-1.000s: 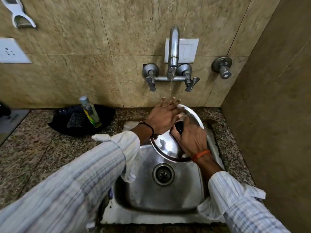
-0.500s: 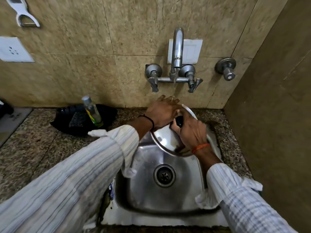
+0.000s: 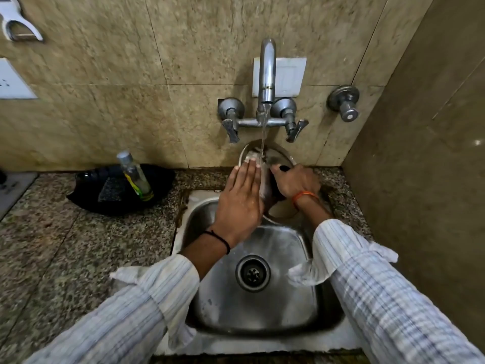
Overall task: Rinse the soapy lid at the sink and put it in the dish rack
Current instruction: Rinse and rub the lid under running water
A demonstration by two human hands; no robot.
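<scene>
A round steel lid with a black knob stands tilted up over the back of the steel sink, under the running tap. Water falls onto its upper face. My right hand grips the black knob and holds the lid up. My left hand lies flat with straight fingers against the lid's left side, fingertips near the stream. The lid's lower part is hidden behind both hands.
A black dish with a clear bottle and a scrub pad sits on the granite counter left of the sink. Wall valve at right; a side wall closes off the right. No dish rack is in view.
The lid has been tipped from lying low over the sink to nearly upright under the tap. My left hand slid from the lid's top to its left face.
</scene>
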